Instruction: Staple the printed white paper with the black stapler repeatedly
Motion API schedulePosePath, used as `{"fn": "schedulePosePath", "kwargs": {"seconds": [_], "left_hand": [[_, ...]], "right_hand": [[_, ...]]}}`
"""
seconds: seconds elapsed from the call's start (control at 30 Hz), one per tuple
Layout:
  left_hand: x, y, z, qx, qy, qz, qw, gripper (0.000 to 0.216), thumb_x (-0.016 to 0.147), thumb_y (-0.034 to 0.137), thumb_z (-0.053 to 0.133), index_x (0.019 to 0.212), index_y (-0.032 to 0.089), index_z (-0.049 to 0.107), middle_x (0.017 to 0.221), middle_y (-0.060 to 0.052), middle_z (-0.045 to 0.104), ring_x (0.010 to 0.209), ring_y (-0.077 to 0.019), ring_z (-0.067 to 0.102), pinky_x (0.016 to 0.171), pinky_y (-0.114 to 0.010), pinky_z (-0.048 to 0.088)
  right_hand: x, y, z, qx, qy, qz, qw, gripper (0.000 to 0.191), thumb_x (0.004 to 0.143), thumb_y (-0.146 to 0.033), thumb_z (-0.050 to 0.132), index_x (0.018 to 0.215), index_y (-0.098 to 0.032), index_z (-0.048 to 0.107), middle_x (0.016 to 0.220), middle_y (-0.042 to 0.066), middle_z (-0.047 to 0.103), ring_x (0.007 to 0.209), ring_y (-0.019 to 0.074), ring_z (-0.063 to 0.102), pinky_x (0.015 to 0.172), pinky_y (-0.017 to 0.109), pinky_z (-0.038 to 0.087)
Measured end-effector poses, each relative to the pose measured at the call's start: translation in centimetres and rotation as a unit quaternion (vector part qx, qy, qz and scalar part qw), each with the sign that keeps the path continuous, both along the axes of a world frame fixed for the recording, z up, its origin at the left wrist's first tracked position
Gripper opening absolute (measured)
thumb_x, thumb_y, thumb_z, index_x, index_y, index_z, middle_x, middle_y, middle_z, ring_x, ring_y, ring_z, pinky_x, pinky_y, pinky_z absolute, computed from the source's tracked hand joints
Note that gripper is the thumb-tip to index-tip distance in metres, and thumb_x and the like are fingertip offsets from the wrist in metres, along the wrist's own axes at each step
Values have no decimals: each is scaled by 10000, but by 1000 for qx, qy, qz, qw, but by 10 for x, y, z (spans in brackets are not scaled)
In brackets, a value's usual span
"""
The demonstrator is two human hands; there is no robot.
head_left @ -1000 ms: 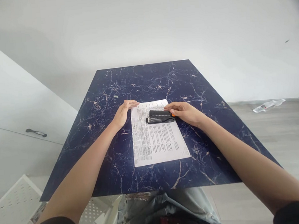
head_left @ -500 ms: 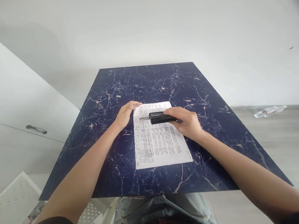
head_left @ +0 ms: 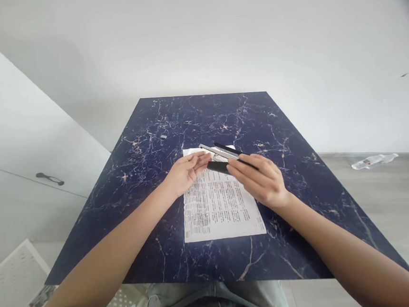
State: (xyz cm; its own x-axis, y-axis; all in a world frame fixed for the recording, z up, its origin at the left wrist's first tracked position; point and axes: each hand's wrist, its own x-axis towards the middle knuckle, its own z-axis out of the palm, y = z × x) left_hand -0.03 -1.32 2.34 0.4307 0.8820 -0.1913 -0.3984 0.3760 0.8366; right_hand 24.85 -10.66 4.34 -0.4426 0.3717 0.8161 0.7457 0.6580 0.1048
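My right hand (head_left: 262,179) is closed around the rear of a black stapler (head_left: 220,167), tilted above the paper. The stapler is hinged apart: its silver metal rail (head_left: 222,151) shows between the black top cover and the black base. My left hand (head_left: 188,171) is at the stapler's front end, its fingers stretched toward the base and rail. Whether those fingertips touch the stapler is hard to make out. Beneath both hands, a printed sheet of paper (head_left: 224,214) lies flat on the dark blue marble-patterned table (head_left: 201,115); its upper part is partly hidden.
A small pale piece (head_left: 163,136) lies on the table, left of the sheet. Clear plastic packaging (head_left: 374,161) rests on the floor at right by the wall. At left are a white cabinet with a dark handle (head_left: 49,178) and a white perforated basket (head_left: 17,280).
My left hand has left the paper's upper left edge and come to the stapler's front. The stapler, flat and closer to closed before, is now tilted and swung wide apart in my right hand.
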Motion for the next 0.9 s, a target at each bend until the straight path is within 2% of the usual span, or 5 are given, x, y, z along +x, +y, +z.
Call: {"fn": "schedulePosePath", "kwargs": {"seconds": [0.1,0.23,0.47,0.53,0.9], "left_hand": [[-10,6,6,110,79,146,980,203,1122,213,530,1128,167,727,1202,-132,804,907,-166,813,905,-329,696],[-21,2,14,373,214,274,860,280,1139,404,527,1212,195,697,1072,-90,832,659,-127,771,618,-263,655],[-9,-26,19,791,368,189,450,88,1056,219,683,1104,173,740,731,14,781,560,-113,724,483,-224,521],[-3,-35,22,829,370,168,385,52,1039,196,700,1061,170,739,732,13,774,606,-128,740,523,-243,561],[0,-42,29,853,355,141,356,88,1027,159,689,946,137,717,704,3,736,574,-122,688,496,-251,540]], "right_hand": [[-4,-1,-6,-158,206,-89,961,415,886,-93,778,1246,-299,791,1103,11,848,971,265,805,840,450,688],[-6,0,-15,-380,288,-107,872,234,786,-192,852,1008,-263,827,894,-2,823,752,225,765,756,419,652],[-9,0,-2,-300,270,29,914,408,879,-411,877,1232,-253,748,1226,90,767,1136,297,706,965,502,601],[-13,-5,6,-272,268,115,917,356,941,-392,835,1265,-276,743,1158,65,769,1012,241,721,885,436,624],[-18,-9,7,-291,234,214,903,124,983,-248,774,1093,-267,828,1040,55,804,937,203,773,837,378,672]]}}
